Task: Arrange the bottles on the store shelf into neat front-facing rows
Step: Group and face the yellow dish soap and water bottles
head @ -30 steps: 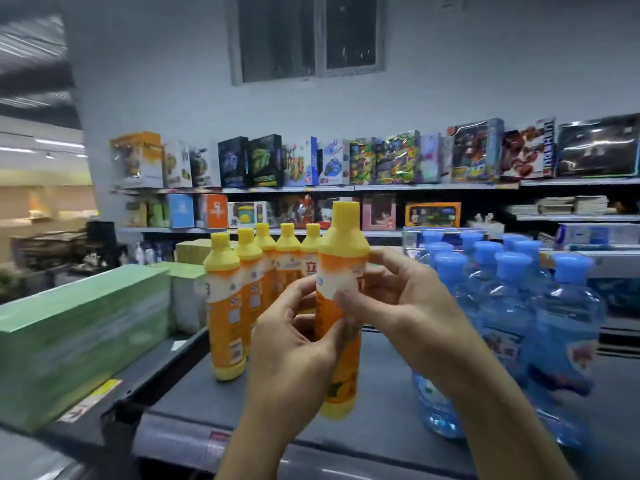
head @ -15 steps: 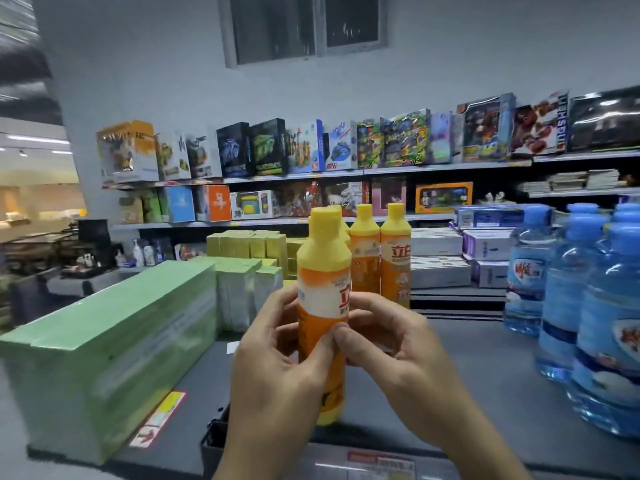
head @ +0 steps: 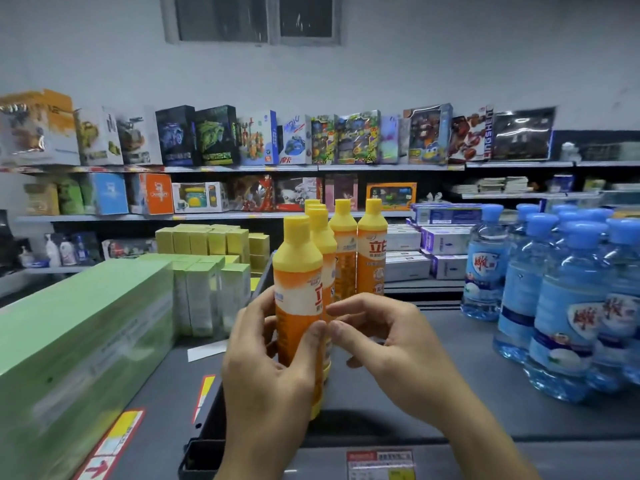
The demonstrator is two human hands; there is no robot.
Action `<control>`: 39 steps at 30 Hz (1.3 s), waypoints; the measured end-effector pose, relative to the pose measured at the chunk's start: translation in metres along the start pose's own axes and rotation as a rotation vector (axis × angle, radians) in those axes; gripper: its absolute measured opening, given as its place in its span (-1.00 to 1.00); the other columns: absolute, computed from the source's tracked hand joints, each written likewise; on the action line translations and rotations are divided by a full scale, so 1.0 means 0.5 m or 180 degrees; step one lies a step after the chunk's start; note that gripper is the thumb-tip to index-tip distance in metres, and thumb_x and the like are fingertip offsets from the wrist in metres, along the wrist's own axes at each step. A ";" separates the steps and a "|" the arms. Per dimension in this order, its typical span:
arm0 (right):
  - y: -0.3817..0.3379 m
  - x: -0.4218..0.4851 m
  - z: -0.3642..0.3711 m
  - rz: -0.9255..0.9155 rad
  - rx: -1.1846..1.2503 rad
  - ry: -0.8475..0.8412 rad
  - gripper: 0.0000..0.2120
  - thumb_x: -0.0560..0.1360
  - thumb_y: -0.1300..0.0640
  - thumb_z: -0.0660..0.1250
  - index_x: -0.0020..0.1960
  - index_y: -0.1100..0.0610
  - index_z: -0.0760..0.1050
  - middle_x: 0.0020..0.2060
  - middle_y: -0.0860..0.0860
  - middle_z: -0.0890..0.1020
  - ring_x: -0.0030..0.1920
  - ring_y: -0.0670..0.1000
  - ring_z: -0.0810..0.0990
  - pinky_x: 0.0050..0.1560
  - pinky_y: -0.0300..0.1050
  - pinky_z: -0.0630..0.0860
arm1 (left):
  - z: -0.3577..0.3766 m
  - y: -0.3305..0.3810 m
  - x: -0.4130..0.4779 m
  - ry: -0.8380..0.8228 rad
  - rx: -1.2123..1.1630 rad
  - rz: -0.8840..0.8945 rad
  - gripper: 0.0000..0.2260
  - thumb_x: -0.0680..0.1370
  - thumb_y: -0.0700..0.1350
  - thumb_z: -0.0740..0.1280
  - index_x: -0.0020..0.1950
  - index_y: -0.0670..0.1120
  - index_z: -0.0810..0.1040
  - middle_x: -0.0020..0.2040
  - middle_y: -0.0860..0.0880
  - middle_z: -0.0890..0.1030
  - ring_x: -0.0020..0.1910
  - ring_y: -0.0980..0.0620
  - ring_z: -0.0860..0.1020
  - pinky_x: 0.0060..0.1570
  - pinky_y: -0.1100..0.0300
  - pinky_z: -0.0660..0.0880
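At the shelf [head: 450, 344], left fingers [head: 310, 344] and right fingers [head: 349, 305] clamp the orange bottle [head: 298, 275].

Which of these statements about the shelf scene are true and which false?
1. The left hand grips an orange bottle. True.
2. The blue-capped water bottles stand to the left of the orange ones. False: they stand to the right.
3. A long green pack lies at the left of the shelf. True.
4. The held bottle has no cap. False: its yellow cap is on.
5. More orange bottles stand upright behind the held one. True.
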State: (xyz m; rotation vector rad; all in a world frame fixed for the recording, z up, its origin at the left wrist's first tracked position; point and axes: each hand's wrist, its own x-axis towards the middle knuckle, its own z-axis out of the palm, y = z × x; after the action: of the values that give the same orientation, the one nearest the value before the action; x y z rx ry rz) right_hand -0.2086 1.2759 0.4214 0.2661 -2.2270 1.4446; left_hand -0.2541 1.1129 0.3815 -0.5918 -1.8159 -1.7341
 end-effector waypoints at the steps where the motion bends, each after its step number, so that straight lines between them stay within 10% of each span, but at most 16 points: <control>1: -0.003 0.008 -0.012 -0.0007 -0.0070 -0.0002 -0.81 0.54 -0.07 0.51 0.12 -0.05 0.71 -0.08 -0.11 0.78 -0.01 -0.05 0.76 -0.08 -0.03 0.73 | 0.004 -0.004 -0.002 0.0044 0.0050 0.0038 -0.47 0.44 0.19 0.54 0.39 0.23 0.53 0.21 0.19 0.65 0.15 0.15 0.65 -0.01 0.33 0.64; 10: -0.094 0.248 -0.145 -0.0633 -0.1598 0.0608 -0.90 0.60 0.02 0.47 0.06 0.03 0.68 -0.15 -0.09 0.70 -0.14 -0.12 0.67 -0.30 -0.36 0.53 | 0.037 -0.017 -0.018 0.0340 0.0373 0.0074 -0.32 0.35 0.30 0.47 0.44 0.23 0.39 0.22 0.14 0.56 0.14 0.35 0.54 -0.08 0.59 0.49; 17: -0.080 0.424 -0.165 -0.0418 -0.2925 -0.0649 -0.64 0.70 0.08 0.31 0.48 0.06 0.53 0.36 0.07 0.62 0.20 0.04 0.59 0.15 -0.06 0.55 | 0.051 -0.027 -0.027 0.0354 0.0824 0.0178 -0.26 0.35 0.31 0.48 0.48 0.15 0.39 0.20 0.13 0.55 0.11 0.20 0.60 -0.09 0.40 0.50; 28: -0.069 0.491 -0.189 -0.0462 -0.2990 -0.1242 -0.68 0.67 -0.03 0.39 0.40 -0.01 0.62 0.28 0.03 0.66 0.21 0.09 0.63 0.18 0.02 0.59 | 0.062 -0.021 -0.025 0.0421 0.1127 0.0069 -0.29 0.41 0.31 0.44 0.50 0.15 0.34 0.17 0.13 0.55 0.05 0.27 0.57 -0.14 0.44 0.44; 39: -0.063 0.496 -0.179 -0.0513 -0.2991 -0.1155 -0.67 0.65 -0.13 0.39 0.11 0.12 0.73 -0.09 -0.02 0.75 -0.07 0.00 0.68 -0.24 -0.16 0.51 | 0.057 -0.024 -0.032 0.0369 0.1146 0.0021 -0.32 0.45 0.29 0.45 0.51 0.14 0.33 0.22 0.12 0.56 0.11 0.22 0.59 -0.13 0.44 0.46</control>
State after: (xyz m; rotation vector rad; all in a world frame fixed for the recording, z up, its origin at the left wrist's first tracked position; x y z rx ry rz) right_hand -0.3869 1.3650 0.5967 0.3827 -2.8133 0.1711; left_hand -0.2525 1.1412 0.3614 -0.3411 -1.9740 -1.3585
